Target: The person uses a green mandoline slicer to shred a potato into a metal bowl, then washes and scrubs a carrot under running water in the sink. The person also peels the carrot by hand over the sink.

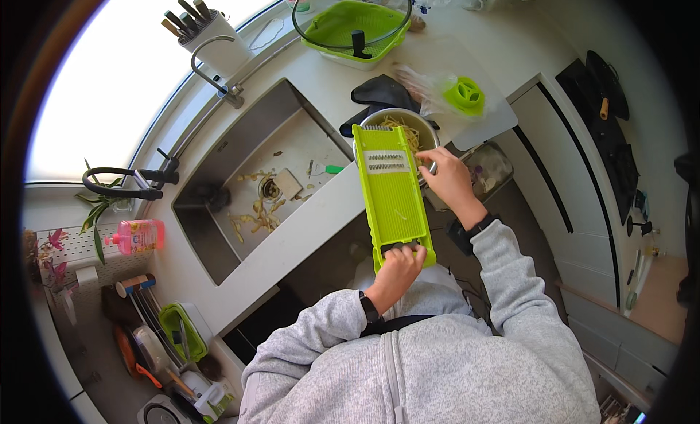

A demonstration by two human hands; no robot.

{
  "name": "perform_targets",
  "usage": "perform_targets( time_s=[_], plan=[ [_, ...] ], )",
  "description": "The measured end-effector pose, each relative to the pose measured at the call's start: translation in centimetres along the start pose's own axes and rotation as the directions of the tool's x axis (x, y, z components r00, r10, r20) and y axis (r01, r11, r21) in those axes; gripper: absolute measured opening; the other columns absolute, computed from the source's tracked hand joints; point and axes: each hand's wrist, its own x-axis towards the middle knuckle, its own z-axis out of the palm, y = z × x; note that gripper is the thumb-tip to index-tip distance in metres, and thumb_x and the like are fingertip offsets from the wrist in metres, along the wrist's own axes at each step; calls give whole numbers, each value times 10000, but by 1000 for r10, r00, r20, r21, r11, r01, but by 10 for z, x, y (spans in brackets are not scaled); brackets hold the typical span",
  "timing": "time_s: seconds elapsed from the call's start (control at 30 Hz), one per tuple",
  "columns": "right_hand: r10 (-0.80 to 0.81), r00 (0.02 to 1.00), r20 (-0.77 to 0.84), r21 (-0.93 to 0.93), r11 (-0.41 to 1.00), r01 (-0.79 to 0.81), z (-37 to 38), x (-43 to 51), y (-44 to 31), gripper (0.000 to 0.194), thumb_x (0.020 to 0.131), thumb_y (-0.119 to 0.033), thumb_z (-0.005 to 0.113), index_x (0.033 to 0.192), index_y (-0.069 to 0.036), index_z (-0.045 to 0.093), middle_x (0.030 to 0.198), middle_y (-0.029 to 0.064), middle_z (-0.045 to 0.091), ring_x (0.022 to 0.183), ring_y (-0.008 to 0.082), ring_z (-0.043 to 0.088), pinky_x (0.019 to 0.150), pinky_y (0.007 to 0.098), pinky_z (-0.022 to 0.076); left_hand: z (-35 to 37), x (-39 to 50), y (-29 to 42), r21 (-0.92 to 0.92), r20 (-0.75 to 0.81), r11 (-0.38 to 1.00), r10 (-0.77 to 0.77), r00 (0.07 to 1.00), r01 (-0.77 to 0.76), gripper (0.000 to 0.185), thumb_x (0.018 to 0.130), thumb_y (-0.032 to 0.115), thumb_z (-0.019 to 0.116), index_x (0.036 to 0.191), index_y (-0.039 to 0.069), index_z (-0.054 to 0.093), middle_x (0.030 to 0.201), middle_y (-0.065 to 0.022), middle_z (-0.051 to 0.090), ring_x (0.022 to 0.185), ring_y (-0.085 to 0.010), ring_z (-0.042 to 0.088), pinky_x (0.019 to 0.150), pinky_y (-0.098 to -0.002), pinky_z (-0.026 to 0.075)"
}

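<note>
My left hand [400, 268] grips the near end of a lime-green mandoline grater [395, 208], its fingers around the dark handle opening. The grater slopes away from me, with its far end resting over a metal bowl [428, 123]. Two rows of small metal teeth cross its white insert [385, 162]. Pale shredded strips [410, 134], apparently potato, lie in the bowl, and one thin strip lies on the grater's ribbed face. My right hand [451, 178] is at the bowl's right rim, beside the grater's edge, fingers curved. Whether it pinches a strip is too small to tell.
Left of the bowl is a sink [306, 134] with peelings [262, 219], a white square piece [287, 184] and a green-handled peeler [332, 169]. Behind stand a green basket [350, 19] under a glass lid, a black cloth [385, 90] and a green grater holder [466, 96].
</note>
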Motion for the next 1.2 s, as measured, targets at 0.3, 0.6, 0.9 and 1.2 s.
perform_targets(
  time_s=[0.3,0.6,0.9,1.2],
  plan=[
    [168,874,456,1,982,-189,11,-36,-46,158,714,-173,717,771,-38,658,790,103,642,741,278,648,690,363,520,9,0,4,-7,-15,1000,-24,1000,24,224,814,187,577,1013,103,518,667,23,507,554,-100,528,476,-246,377],
    [-409,881,239,33,910,414,34,30,-36,95,786,-138,669,794,-55,622,811,75,621,734,275,639,640,367,518,8,-1,5,5,-39,1000,-20,999,21,201,816,176,570,993,97,520,660,28,496,551,-98,517,477,-250,368],
    [-361,906,221,137,931,338,42,70,-35,116,754,-152,672,764,-53,612,762,79,625,722,268,638,653,364,507,6,-3,1,13,-60,1000,3,998,-2,176,827,171,561,978,89,523,666,22,492,559,-99,509,485,-257,364],
    [-121,929,350,63,992,106,63,105,-18,154,704,-205,670,729,-53,665,747,139,676,732,306,666,687,398,527,2,-1,-1,-21,-25,1000,-2,1000,1,217,819,165,573,1021,106,520,673,26,508,562,-99,534,482,-249,388]
  ],
)
